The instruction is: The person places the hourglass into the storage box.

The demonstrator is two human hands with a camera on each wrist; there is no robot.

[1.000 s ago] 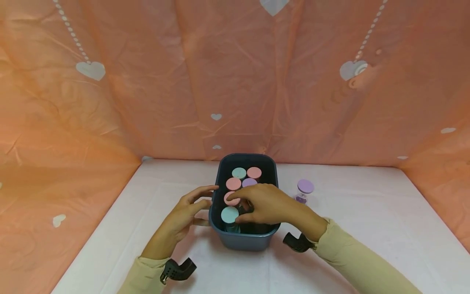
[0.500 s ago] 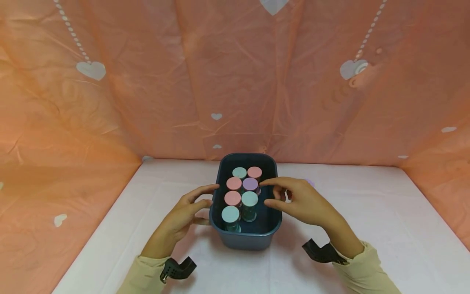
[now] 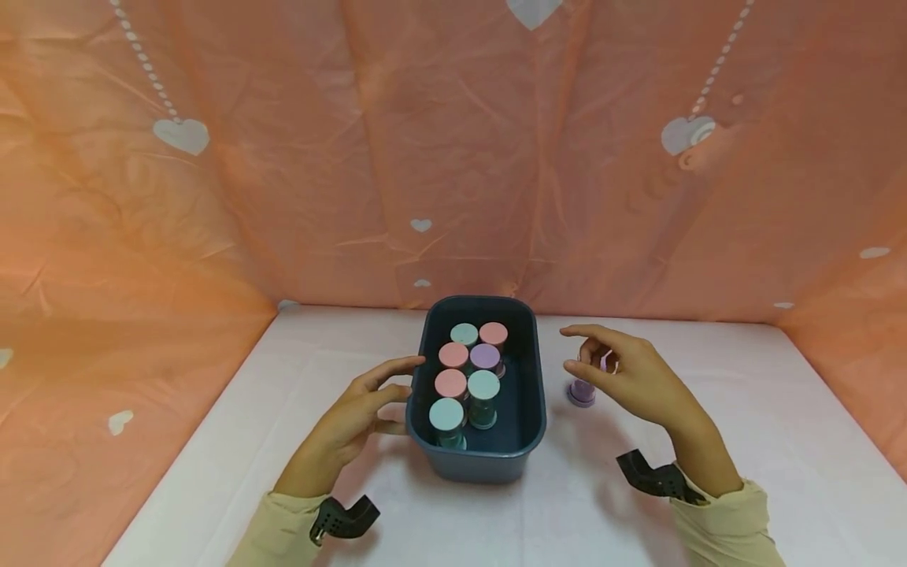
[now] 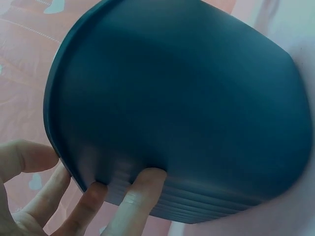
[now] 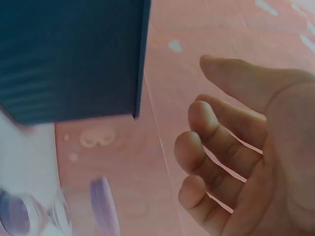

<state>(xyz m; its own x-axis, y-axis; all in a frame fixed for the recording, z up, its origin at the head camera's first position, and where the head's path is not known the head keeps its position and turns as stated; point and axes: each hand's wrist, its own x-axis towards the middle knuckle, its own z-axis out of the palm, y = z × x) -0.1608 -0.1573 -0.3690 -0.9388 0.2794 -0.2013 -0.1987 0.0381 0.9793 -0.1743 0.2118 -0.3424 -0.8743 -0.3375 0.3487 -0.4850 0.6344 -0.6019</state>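
A dark blue bin point(image 3: 527, 441) stands on the white table and holds several sand timers upright, with mint, pink and purple caps, such as a mint-capped timer point(image 3: 483, 386) and a purple-capped timer point(image 3: 485, 357). At the bin's left side my left hand point(image 3: 354, 413) rests its fingertips on the outer wall and rim; in the left wrist view its fingers point(image 4: 140, 196) touch the wall. Right of the bin, my right hand point(image 3: 634, 374) hovers with loosely bent fingers and holds nothing. Behind it, partly hidden, a purple sand timer point(image 3: 583, 392) stands on the table.
An orange-pink sheet point(image 3: 468, 157) with pale hearts rises behind the table and at both sides. White cloth point(image 3: 765, 441) covers the tabletop. A dark wrist camera point(image 3: 659, 479) sits on the right forearm, another point(image 3: 345, 518) on the left.
My right hand has let go of a mint-capped timer inside the bin, come out and moved right, over by the purple timer. My left hand stays at the bin.
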